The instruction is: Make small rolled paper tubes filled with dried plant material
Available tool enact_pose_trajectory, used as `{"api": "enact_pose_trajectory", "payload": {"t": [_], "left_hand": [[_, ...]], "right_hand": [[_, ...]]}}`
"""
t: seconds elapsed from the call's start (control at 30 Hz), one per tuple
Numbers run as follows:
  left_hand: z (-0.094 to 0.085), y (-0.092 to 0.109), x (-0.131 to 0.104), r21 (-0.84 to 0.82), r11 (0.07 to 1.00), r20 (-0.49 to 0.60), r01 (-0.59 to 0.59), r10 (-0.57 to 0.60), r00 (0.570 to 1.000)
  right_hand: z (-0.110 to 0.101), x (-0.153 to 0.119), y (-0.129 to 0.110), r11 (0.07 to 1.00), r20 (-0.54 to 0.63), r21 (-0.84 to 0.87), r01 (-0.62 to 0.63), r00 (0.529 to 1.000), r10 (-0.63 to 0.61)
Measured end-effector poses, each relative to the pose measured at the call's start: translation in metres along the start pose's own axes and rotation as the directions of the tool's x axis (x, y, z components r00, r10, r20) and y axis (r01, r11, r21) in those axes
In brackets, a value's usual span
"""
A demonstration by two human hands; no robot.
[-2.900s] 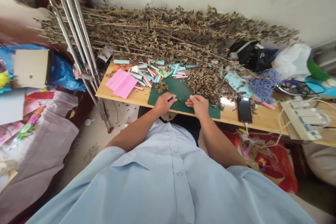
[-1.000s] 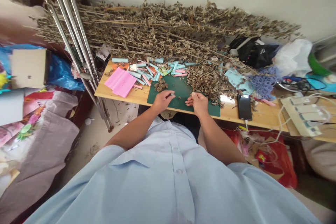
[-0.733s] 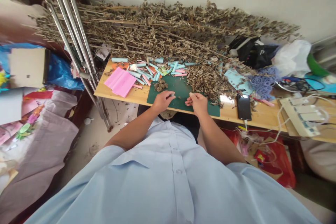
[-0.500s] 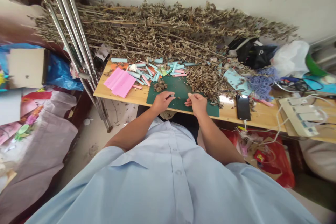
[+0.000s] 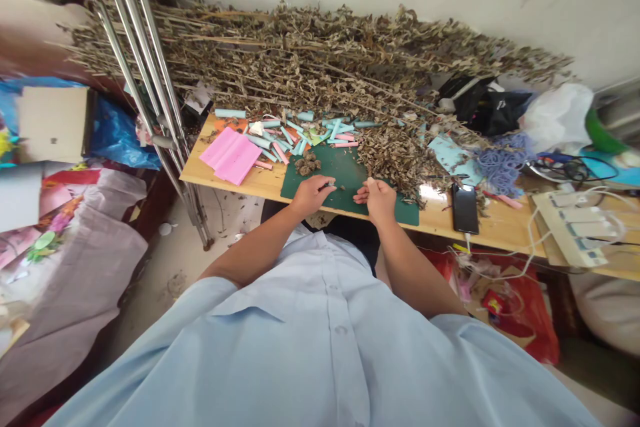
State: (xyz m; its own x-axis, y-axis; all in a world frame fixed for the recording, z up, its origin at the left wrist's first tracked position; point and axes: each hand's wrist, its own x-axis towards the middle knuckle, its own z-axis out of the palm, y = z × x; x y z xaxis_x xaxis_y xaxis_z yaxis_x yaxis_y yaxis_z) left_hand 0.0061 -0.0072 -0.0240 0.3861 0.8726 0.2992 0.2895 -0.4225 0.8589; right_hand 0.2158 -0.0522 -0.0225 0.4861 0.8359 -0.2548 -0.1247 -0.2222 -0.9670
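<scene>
Leaves [image 5: 395, 153], dry and curled, lay heaped over the far right part of the green mat [image 5: 345, 163] and spilled onto the counter [image 5: 255, 187] beyond it. A brown clump [image 5: 307, 163] sat on the mat's far left part. The left hand [image 5: 310, 195], above the mat's near left part, had its grip closed, thumb and forefinger pinching a small greyish bit [image 5: 329, 183], too small to make out. The right hand [image 5: 381, 200], over the mat's near right part, had its fingers curled in; how far its grip was open, or whether it had hold of anything, could not be told. The bit looked likely to crumble if pinched too hard, or to slip out if held too loosely, and from so near the mat's near edge it might drop to the floor. A sideways knock of the right hand could push the heap towards the phone [image 5: 465, 208], right of the mat, and an elbow catching the white cable [image 5: 468, 238] might drag the phone off. Paper rolls [image 5: 257, 141], loose beyond the mat's far left edge, could roll if bumped.
</scene>
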Motion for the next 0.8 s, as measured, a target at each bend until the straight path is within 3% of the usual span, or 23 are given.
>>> {"api": "enact_pose_trajectory", "payload": {"t": [0.4,0.8], "left_hand": [[0.000,0.000,0.000,0.034,0.999,0.033,0.007,-0.008,0.999],[0.001,-0.002,0.000,0.024,0.999,0.026,-0.022,0.022,0.999]], "right_hand": [[-0.001,-0.003,-0.002,0.992,0.044,-0.116,0.045,0.998,-0.040],[-0.004,-0.003,-0.011,1.000,0.033,0.029,-0.009,0.999,0.008]]}}
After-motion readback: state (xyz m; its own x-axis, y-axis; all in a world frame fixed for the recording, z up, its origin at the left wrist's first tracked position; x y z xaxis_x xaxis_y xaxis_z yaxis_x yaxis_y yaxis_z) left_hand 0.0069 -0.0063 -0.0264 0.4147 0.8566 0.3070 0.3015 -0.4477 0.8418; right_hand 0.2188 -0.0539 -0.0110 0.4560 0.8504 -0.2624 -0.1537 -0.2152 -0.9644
